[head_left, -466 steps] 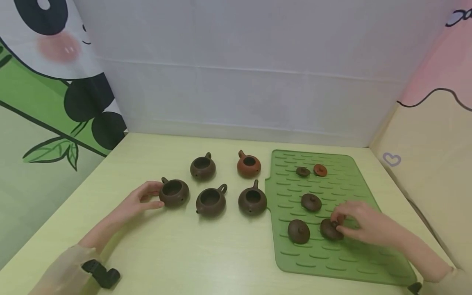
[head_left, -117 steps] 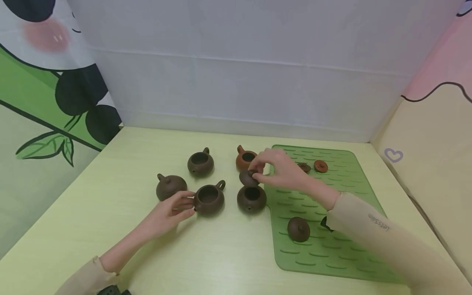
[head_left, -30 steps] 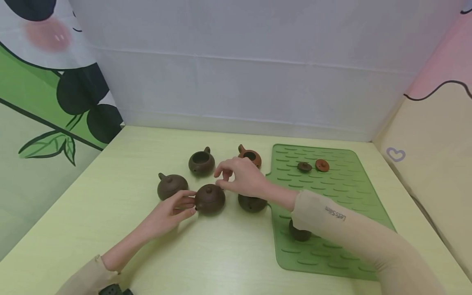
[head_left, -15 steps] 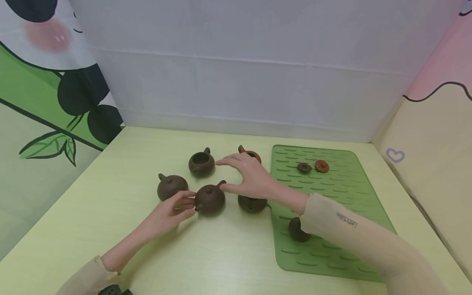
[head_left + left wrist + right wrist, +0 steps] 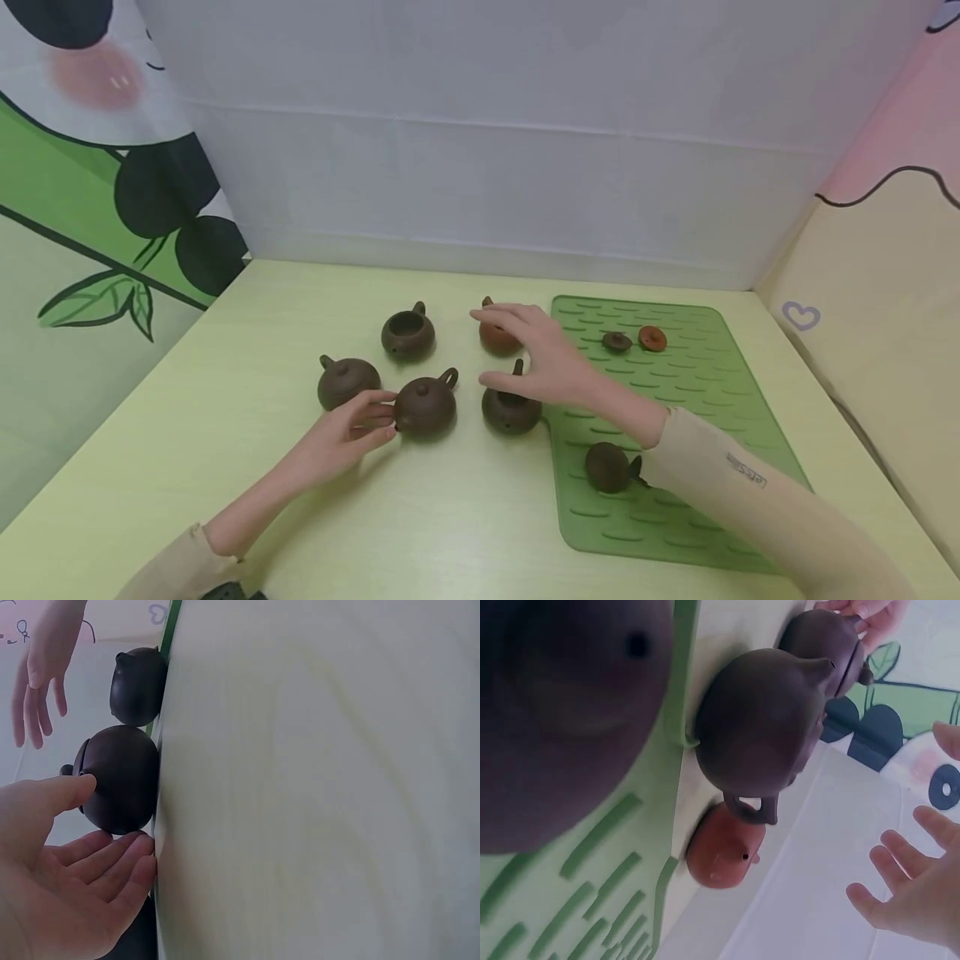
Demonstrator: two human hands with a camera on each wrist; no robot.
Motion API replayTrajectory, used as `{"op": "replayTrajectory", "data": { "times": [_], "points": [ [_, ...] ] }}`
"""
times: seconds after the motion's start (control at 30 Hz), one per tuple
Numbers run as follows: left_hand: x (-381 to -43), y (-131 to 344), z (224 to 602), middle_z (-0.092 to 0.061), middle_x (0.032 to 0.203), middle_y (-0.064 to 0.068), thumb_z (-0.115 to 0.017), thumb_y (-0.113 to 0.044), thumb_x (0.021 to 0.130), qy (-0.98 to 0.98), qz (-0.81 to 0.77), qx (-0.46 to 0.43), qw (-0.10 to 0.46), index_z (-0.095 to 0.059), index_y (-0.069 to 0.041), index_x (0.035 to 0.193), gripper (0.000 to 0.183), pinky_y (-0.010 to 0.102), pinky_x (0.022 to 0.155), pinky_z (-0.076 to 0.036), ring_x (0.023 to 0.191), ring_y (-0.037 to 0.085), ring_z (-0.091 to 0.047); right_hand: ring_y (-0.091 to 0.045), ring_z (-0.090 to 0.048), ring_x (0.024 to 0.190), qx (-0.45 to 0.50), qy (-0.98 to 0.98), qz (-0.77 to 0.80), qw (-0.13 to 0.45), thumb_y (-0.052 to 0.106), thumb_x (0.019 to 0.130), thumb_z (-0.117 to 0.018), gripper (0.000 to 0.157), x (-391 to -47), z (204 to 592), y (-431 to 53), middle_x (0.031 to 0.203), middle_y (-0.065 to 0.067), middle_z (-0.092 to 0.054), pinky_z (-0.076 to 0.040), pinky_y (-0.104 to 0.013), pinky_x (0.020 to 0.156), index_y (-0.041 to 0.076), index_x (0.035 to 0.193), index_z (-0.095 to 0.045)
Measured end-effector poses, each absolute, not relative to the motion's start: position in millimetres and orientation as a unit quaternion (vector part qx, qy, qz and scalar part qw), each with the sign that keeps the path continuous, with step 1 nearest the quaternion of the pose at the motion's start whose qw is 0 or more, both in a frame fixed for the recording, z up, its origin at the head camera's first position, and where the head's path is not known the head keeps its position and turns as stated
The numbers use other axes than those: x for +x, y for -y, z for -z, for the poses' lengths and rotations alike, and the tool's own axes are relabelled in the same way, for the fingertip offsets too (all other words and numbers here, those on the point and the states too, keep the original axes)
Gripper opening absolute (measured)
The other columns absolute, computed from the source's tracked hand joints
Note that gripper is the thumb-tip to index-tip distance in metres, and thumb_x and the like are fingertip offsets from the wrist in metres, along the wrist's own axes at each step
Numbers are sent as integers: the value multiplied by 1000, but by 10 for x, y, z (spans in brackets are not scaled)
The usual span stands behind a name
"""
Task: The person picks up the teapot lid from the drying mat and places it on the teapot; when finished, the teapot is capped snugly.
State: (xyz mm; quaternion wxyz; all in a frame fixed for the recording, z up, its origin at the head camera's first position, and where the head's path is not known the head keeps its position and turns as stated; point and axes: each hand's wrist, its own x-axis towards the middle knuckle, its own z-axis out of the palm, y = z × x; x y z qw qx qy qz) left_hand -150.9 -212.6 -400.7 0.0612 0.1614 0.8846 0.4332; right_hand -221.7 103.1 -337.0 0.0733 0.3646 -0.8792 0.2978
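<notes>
My left hand [image 5: 348, 435] holds a lidded dark brown teapot [image 5: 426, 410] by its spout side, thumb and fingers on either side of the spout. In the left wrist view, the thumb [image 5: 73, 791] lies by the spout and the fingers curve against the body. My right hand [image 5: 546, 354] is in the air with fingers spread and nothing in it, over a lidless dark teapot [image 5: 513, 417] and partly in front of a reddish-brown teapot [image 5: 498, 335]. In the right wrist view, its fingers [image 5: 900, 859] are apart from the pots.
Another lidded teapot [image 5: 348, 385] stands left of the held one; a lidless dark teapot [image 5: 408, 335] stands behind. On the green mat [image 5: 675, 533] lie a large dark lid [image 5: 607, 468], a small dark lid [image 5: 617, 342] and a reddish lid [image 5: 652, 338]. A pale wall [image 5: 495, 167] rises behind the table.
Since 3.9 s ago, the dark lid in the right hand has been placed on the middle teapot and let go. The right hand has spread open and moved right; the left hand stays at that teapot.
</notes>
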Motion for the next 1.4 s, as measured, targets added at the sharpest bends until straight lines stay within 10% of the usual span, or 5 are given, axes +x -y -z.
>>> {"op": "replayTrajectory", "data": {
  "times": [0.4,0.9,1.2,1.4],
  "points": [
    [-1406,2162,3839,-59,139,19,-62,-30,98,-895,-407,166,76,-42,-11,145,55,48,103,-51,126,36,-60,-24,-41,141,320,877,-338,120,35,85,-76,71,-2172,3348,-1419,151,0,-46,-38,-55,112,28,148,-44],
    [-1121,1731,3551,-62,133,1,-71,-12,91,-881,-414,189,-132,-54,-17,135,47,25,90,-57,115,18,-65,-32,-45,133,288,856,-365,225,16,84,-77,63,-2452,3457,-1967,141,-12,-55,-35,-58,111,12,141,-52],
    [-1106,1331,3810,-48,149,1,-72,-10,89,-830,-511,219,-52,-46,-13,143,59,35,101,-54,135,26,-51,-35,-45,127,288,857,-332,271,12,84,-75,62,-2624,3598,-2281,136,-16,-56,-45,-32,86,8,141,-52],
    [-1210,1145,3809,-46,152,-1,-73,-13,89,-851,-468,234,-35,-43,-17,146,64,39,108,-48,141,23,-46,-38,-44,125,302,867,-292,268,13,83,-74,62,-2724,3692,-2441,137,-17,-55,-33,-56,99,9,141,-52]
  ]
}}
